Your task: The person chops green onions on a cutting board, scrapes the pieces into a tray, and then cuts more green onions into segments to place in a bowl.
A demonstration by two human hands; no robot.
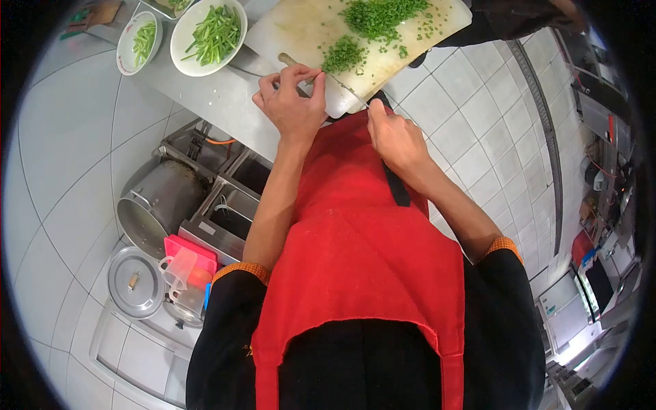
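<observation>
A right hand (398, 137) wraps a knife (352, 93) — likely stiff, best held by its handle — its blade running toward the left hand's (294, 102) curled fingers, pinch unclear, chopped greens (344, 56) just beyond.

Bright, fairly even light; strong fisheye bending, dark rounded corners.

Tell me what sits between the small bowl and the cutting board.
In the head view, a larger white bowl of cut greens sits between the small bowl and the cutting board.
</observation>
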